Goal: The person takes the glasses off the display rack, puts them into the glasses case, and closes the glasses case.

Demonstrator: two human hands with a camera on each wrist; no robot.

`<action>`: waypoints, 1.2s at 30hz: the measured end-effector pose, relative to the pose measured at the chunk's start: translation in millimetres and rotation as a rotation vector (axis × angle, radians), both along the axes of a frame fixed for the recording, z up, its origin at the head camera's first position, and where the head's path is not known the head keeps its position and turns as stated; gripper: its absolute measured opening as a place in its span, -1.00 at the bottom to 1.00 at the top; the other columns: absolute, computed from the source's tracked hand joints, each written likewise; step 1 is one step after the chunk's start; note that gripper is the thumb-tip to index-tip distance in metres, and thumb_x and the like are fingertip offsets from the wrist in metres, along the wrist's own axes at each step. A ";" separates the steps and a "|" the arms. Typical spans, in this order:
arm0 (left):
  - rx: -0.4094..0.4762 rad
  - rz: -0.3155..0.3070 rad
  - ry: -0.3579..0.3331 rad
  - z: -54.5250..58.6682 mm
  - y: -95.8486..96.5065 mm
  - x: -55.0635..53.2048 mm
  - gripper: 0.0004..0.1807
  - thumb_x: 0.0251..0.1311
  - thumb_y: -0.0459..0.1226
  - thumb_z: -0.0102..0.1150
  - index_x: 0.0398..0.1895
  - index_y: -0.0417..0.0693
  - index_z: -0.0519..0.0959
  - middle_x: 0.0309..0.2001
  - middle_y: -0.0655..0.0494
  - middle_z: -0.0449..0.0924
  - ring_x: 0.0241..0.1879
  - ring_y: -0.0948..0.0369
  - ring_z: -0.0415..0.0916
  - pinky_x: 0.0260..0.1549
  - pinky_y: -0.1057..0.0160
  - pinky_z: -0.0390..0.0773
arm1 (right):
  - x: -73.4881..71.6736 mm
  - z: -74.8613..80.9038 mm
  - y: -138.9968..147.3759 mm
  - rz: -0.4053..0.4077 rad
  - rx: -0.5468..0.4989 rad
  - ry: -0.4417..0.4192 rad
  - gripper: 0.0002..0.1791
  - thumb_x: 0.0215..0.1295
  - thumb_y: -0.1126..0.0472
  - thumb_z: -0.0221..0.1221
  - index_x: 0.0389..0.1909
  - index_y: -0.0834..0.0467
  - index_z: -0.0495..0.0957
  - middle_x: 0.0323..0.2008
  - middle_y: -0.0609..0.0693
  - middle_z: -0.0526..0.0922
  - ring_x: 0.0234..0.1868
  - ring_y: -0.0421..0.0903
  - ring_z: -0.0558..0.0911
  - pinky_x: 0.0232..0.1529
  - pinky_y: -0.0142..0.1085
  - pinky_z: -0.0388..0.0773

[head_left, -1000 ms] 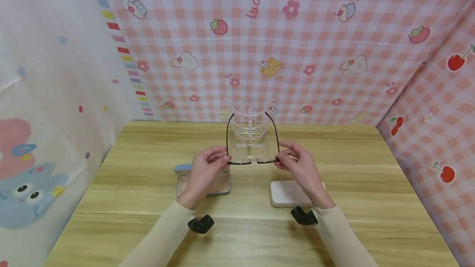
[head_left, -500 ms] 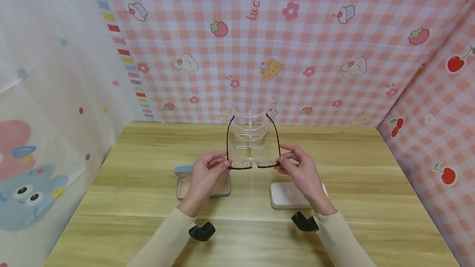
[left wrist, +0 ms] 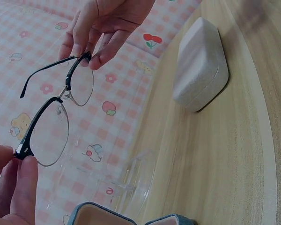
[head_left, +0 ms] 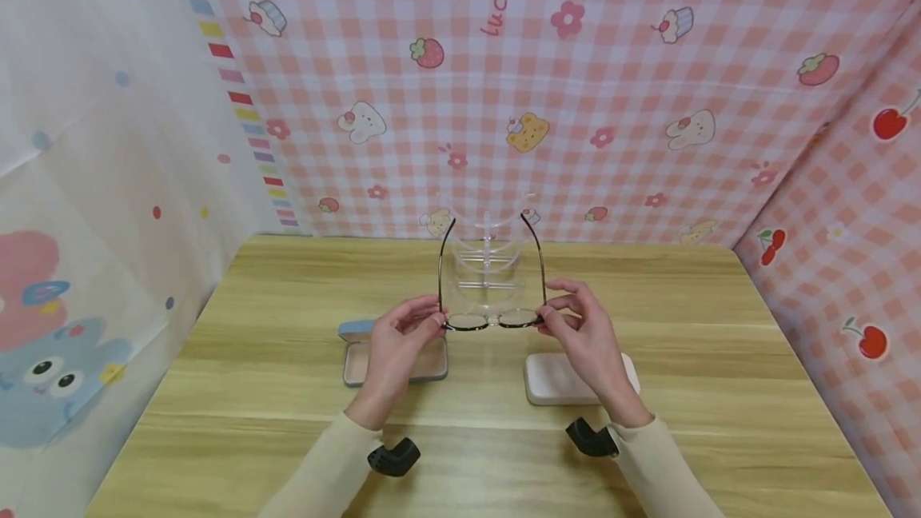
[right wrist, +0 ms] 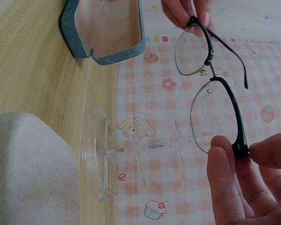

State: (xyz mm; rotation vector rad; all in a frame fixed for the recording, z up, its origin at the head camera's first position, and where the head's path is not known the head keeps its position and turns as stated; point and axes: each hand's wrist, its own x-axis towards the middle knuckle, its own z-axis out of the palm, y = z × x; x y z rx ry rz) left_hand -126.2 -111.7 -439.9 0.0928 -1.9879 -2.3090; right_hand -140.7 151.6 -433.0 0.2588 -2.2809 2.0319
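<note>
A pair of eyeglasses [head_left: 468, 326] with black browline rims and thin metal lower rims is held up in the air, both temples unfolded and pointing away. My left hand [head_left: 393, 350] pinches the left hinge corner between thumb and fingers. At the opposite corner, my right hand [head_left: 586, 342] pinches the frame the same way. Behind the glasses stands a clear acrylic display stand [right wrist: 96, 154] with several curved tiers. Under the left hand lies an open blue-grey glasses case [head_left: 432, 362] with a beige lining. A closed whitish glasses case [head_left: 554, 380] sits below the right hand.
Everything stands on a wood-grain table [head_left: 252, 326]. A pink checked cloth [head_left: 597, 78] hangs behind its far edge, with more patterned cloth at both sides. Black camera mounts [head_left: 394, 458] stick out from the wrists.
Both hands have lowered the glasses slightly toward the person. The front has tilted, so the lenses now show as ovals instead of nearly edge-on. The cases and stand have not moved.
</note>
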 end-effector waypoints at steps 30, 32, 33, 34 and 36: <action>-0.119 0.031 0.121 4.5 5.6 13.1 -0.72 0.23 -0.50 0.35 0.01 -0.30 0.71 -0.09 -0.16 0.75 -0.15 0.17 0.70 -0.10 0.35 0.69 | 25.5 -0.4 6.2 -0.065 0.108 0.238 -0.87 0.43 0.42 0.24 -0.07 0.29 0.68 -0.19 0.20 0.75 -0.23 -0.17 0.77 -0.18 -0.40 0.73; -0.118 0.030 0.129 5.2 5.4 13.8 -0.73 0.24 -0.50 0.35 0.01 -0.30 0.71 -0.09 -0.18 0.74 -0.14 0.16 0.70 -0.09 0.34 0.69 | 27.1 0.7 6.0 -0.062 0.112 0.252 -0.87 0.42 0.43 0.24 -0.08 0.32 0.68 -0.20 0.18 0.75 -0.22 -0.16 0.77 -0.19 -0.40 0.73; -0.118 0.030 0.133 5.5 5.5 14.2 -0.73 0.24 -0.50 0.35 0.01 -0.29 0.71 -0.09 -0.18 0.74 -0.14 0.15 0.70 -0.09 0.34 0.69 | 27.8 1.1 5.9 -0.060 0.116 0.261 -0.87 0.42 0.44 0.24 -0.08 0.32 0.69 -0.20 0.16 0.75 -0.22 -0.16 0.77 -0.20 -0.40 0.73; -0.121 0.031 0.137 6.1 5.5 14.5 -0.73 0.24 -0.50 0.35 0.01 -0.29 0.71 -0.09 -0.18 0.74 -0.15 0.16 0.70 -0.09 0.34 0.69 | 28.3 1.5 6.0 -0.060 0.121 0.271 -0.86 0.41 0.45 0.23 -0.09 0.31 0.69 -0.20 0.13 0.76 -0.21 -0.16 0.77 -0.20 -0.39 0.73; -0.126 0.034 0.142 6.7 5.6 15.1 -0.73 0.24 -0.50 0.36 0.01 -0.29 0.71 -0.10 -0.18 0.74 -0.16 0.17 0.70 -0.10 0.35 0.69 | 29.5 2.2 6.0 -0.061 0.129 0.291 -0.85 0.40 0.48 0.23 -0.09 0.29 0.71 -0.20 0.09 0.76 -0.21 -0.16 0.77 -0.21 -0.40 0.73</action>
